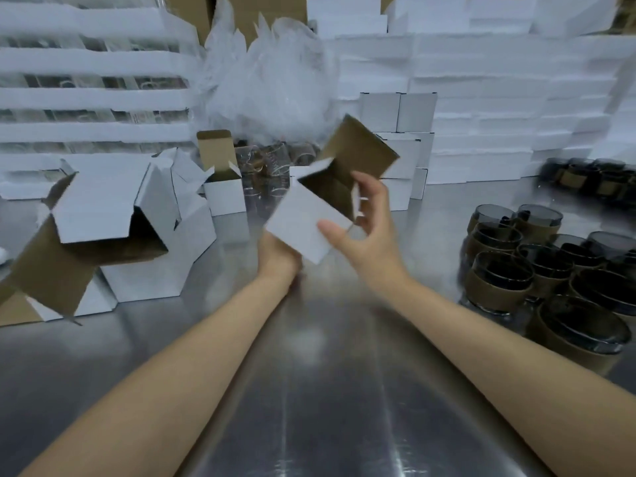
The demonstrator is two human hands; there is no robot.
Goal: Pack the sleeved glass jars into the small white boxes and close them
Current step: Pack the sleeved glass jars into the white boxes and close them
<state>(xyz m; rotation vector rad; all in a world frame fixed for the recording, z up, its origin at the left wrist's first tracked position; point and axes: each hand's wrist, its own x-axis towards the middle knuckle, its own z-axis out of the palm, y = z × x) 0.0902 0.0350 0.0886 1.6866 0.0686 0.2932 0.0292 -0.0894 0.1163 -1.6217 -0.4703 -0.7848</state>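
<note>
A small white box (pixel 303 218) with a brown inside is held tilted above the middle of the metal table (pixel 327 390), its lid flap standing open toward the far right. My left hand (pixel 277 258) grips the box from below at its near corner. My right hand (pixel 364 222) holds the box's right side, thumb against the near white face and fingers curled at the open rim. Nothing shows inside the box. Several dark glass jars with brown sleeves (pixel 499 277) stand grouped at the right of the table, apart from both hands.
Opened empty white boxes (pixel 113 215) lie in a heap at the left. One upright open box (pixel 223 187) stands behind them beside clear glasses (pixel 272 166) and crumpled plastic wrap (pixel 272 80). Closed white boxes (pixel 395 111) and stacked white foam sheets (pixel 499 98) fill the back.
</note>
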